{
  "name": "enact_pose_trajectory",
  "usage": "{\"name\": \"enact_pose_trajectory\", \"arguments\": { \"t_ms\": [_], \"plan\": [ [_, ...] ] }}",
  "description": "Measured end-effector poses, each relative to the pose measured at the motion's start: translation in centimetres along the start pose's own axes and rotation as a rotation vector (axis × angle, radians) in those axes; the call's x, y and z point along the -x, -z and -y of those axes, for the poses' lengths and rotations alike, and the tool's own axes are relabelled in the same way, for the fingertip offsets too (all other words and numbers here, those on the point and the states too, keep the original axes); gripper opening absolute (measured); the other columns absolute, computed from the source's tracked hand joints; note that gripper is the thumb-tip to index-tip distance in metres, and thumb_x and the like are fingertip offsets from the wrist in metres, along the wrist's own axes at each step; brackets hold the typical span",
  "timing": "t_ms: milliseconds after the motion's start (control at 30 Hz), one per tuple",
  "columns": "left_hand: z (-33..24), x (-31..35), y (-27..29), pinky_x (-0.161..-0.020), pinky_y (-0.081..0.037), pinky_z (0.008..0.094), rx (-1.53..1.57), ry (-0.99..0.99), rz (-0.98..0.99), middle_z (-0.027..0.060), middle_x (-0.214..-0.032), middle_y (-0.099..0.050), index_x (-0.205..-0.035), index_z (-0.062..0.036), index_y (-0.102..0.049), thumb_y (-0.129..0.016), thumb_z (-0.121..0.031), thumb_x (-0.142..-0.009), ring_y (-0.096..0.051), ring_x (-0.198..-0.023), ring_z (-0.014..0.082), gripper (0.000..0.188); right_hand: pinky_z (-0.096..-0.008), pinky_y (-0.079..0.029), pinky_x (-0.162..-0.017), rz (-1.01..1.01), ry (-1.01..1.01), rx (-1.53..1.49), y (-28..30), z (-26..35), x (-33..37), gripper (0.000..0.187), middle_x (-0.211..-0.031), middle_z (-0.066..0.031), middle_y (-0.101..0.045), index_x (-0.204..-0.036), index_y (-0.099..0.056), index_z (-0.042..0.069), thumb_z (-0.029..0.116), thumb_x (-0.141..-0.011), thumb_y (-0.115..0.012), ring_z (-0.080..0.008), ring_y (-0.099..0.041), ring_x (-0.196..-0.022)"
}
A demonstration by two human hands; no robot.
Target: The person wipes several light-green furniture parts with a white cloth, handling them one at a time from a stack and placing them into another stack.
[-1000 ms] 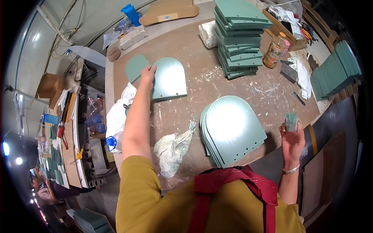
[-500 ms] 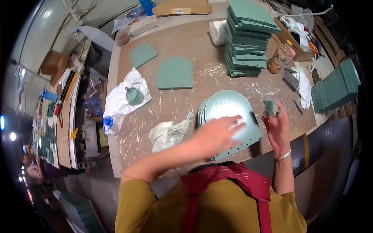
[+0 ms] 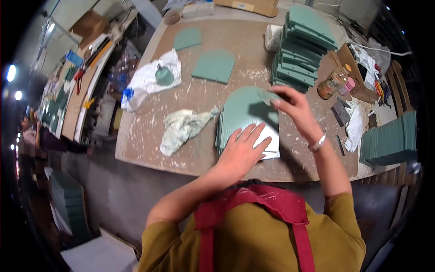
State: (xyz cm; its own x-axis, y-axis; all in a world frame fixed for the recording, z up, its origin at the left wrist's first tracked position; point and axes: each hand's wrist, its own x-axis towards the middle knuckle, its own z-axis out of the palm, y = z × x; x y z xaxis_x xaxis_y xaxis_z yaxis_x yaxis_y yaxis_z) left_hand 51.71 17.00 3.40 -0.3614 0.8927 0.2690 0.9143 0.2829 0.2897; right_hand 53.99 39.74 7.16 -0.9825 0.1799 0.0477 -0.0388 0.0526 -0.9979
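Note:
A stack of green panels [image 3: 244, 105] with rounded tops lies before me near the table's front edge. My left hand [image 3: 240, 153] rests on the top panel's lower part, fingers spread, holding nothing. Over the upper right of that panel, my right hand [image 3: 297, 109] pinches a small folded green pad [image 3: 266, 97], perhaps sandpaper. The hand casts a dark shadow across the panel. Left of the stack lies a crumpled, stained cloth [image 3: 183, 129].
Two loose green panels [image 3: 213, 65] lie farther back. A green lidded jar [image 3: 164, 76] sits on a white plastic sheet [image 3: 174, 63]. A tall panel pile [image 3: 297, 61], a glass bottle [image 3: 333, 83], a dark block [image 3: 340, 111] and another panel row [image 3: 389, 138] stand right.
My left hand has gone from a blurred sweep to lying flat on the panel. My right hand brought the pad from the side over the panel's top. The panel now sits straighter; the view has shifted.

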Motion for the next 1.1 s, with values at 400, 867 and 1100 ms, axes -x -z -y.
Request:
{"name": "enact_pose_trajectory", "arguments": {
  "t_ms": [400,867,1100],
  "plan": [
    [-1.9,1.0,-3.0,-0.110,-0.032,0.0520,-0.008,0.127,-0.219,0.0120,-0.145,-0.050,-0.132,-0.0142,-0.059,-0.051,-0.008,-0.086,-0.045,-0.135,0.0302,0.048,-0.0408,-0.049,-0.087,1.077,0.421,0.728,-9.4,4.1,-6.3,0.030,-0.105,-0.0143,-0.061,-0.115,-0.069,0.003,0.011,-0.087,-0.064,-0.0326,-0.063,-0.101],
    [-2.3,1.0,-2.6,-0.112,-0.029,0.0529,0.007,0.178,-0.116,0.0091,-0.149,-0.046,-0.137,-0.0162,-0.054,-0.053,-0.006,-0.085,-0.041,-0.138,0.0311,0.053,-0.0377,-0.052,-0.082,1.082,0.476,0.783,-8.5,2.4,-8.9,0.036,-0.105,-0.0141,-0.060,-0.112,-0.070,0.002,-0.008,-0.078,-0.061,-0.0306,-0.064,-0.100],
    [-1.6,0.0,-1.7,-0.109,-0.034,0.0473,-0.060,0.133,-0.137,0.0064,-0.145,-0.050,-0.132,-0.0168,-0.057,-0.065,-0.016,-0.086,-0.046,-0.134,0.0263,0.047,-0.0412,-0.050,-0.085,0.843,0.637,0.917,-6.4,1.5,-12.4,0.024,-0.098,-0.0165,-0.062,-0.105,-0.074,0.004,0.006,-0.082,-0.067,-0.0351,-0.063,-0.096]
  ]
}}
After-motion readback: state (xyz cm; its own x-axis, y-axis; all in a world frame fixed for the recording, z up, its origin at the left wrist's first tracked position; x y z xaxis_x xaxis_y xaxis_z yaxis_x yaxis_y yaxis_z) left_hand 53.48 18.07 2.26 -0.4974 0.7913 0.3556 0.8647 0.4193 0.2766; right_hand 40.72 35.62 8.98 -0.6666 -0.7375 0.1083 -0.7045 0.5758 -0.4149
